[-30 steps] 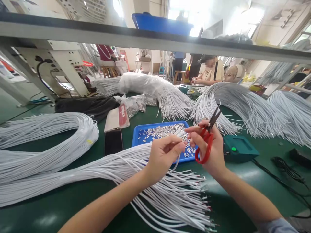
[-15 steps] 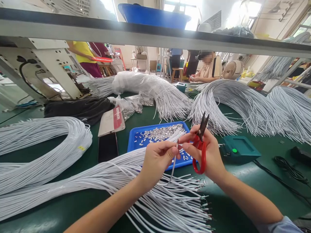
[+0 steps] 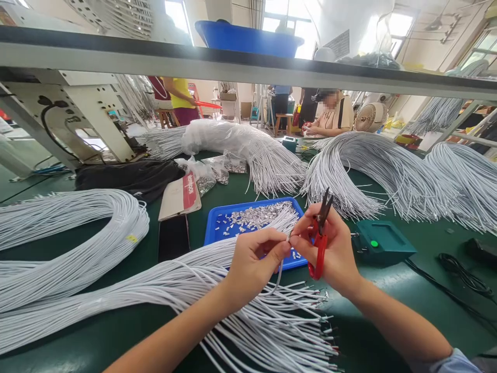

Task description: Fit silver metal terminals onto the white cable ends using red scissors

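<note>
Near the middle of the view my left hand pinches a white cable close to its end. My right hand has red-handled scissors hooked in it, blades pointing up, while its thumb and forefinger meet at the cable tip. The tip itself is mostly hidden by the fingers. Behind the hands lies a blue tray with many small metal pieces and some cable ends in it. A fanned bundle of white cables runs beneath my left forearm.
A green device stands right of the tray. Left of it lie a phone, a notebook and coiled cables. More cable bundles lie behind. A shelf bar crosses above; people are beyond it.
My fingertips have drawn closer together around the cable tip. The scissors have turned slightly in my right hand. In the background, the person in yellow has shifted right in view.
</note>
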### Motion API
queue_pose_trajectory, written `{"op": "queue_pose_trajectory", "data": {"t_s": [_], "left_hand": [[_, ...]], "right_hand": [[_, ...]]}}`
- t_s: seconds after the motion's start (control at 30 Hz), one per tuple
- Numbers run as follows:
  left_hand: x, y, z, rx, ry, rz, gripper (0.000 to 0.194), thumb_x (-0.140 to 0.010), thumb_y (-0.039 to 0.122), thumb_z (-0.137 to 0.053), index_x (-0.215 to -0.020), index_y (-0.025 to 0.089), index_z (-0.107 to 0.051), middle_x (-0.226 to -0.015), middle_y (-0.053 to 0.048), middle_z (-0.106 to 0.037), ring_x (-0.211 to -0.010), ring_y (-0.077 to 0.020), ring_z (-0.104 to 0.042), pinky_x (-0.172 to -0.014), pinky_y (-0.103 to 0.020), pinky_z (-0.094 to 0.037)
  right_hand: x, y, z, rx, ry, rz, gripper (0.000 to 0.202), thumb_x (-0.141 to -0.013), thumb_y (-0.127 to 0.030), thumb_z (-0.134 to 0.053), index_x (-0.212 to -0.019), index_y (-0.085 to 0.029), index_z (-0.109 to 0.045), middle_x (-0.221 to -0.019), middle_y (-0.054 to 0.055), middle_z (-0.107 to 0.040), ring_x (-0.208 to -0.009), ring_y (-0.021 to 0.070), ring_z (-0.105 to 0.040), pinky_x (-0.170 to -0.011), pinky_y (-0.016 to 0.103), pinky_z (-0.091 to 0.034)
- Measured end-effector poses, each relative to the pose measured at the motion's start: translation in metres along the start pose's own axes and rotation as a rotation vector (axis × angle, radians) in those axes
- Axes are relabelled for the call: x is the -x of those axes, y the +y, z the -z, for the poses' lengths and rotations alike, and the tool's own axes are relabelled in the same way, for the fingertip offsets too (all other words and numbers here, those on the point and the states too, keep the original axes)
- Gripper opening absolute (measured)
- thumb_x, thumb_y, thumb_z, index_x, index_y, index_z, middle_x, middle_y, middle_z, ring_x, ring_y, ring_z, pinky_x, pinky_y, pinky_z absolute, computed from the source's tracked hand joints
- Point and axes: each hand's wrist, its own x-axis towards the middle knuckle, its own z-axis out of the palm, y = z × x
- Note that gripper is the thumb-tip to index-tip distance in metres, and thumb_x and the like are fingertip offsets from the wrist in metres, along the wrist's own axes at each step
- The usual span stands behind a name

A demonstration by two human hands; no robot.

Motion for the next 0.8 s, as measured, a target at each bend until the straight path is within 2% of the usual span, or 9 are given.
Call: {"op": "queue_pose_trajectory", "data": {"t_s": [0.1, 0.23, 0.43, 0.8], "left_hand": [[0.001, 0.001, -0.001, -0.063, 0.038, -0.075, 0.015, -0.081, 0.023, -0.066, -0.070, 0.013, -0.065, -0.058, 0.002, -0.055, -0.048, -0.0047, -0.047, -0.044, -0.015, -0.039], [0.002, 0.004, -0.002, -0.143, 0.111, -0.179, 0.013, -0.077, 0.016, -0.069, -0.066, 0.013, -0.065, -0.058, 0.001, -0.057, -0.052, -0.0061, -0.048, -0.047, -0.016, -0.040], [0.002, 0.006, -0.001, -0.188, 0.176, -0.265, 0.007, -0.073, 0.014, -0.073, -0.067, 0.014, -0.071, -0.057, -0.001, -0.059, -0.053, -0.0086, -0.049, -0.047, -0.020, -0.040], [0.002, 0.002, 0.001, -0.262, 0.153, -0.396, 0.006, -0.075, 0.009, -0.073, -0.073, 0.015, -0.071, -0.061, 0.001, -0.058, -0.055, -0.0068, -0.049, -0.050, -0.019, -0.041]], "right_hand": [[0.001, 0.000, 0.001, 0.097, -0.002, 0.078, 0.035, -0.072, -0.006, -0.068, -0.095, -0.027, -0.051, -0.072, -0.008, -0.063, -0.062, 0.0063, -0.057, -0.058, 0.019, -0.049], [0.003, -0.001, 0.000, 0.190, 0.113, 0.161, 0.025, -0.078, -0.011, -0.065, -0.093, -0.026, -0.053, -0.082, -0.005, -0.067, -0.072, 0.0093, -0.062, -0.065, 0.024, -0.048], [0.008, -0.007, -0.002, 0.110, 0.011, 0.033, 0.028, -0.073, -0.010, -0.069, -0.092, -0.024, -0.053, -0.078, -0.004, -0.067, -0.068, 0.0113, -0.062, -0.062, 0.026, -0.047], [0.007, -0.014, 0.000, 0.041, 0.006, -0.007, 0.035, -0.066, -0.004, -0.071, -0.088, -0.025, -0.054, -0.074, -0.006, -0.068, -0.066, 0.0091, -0.060, -0.060, 0.022, -0.046]]}}
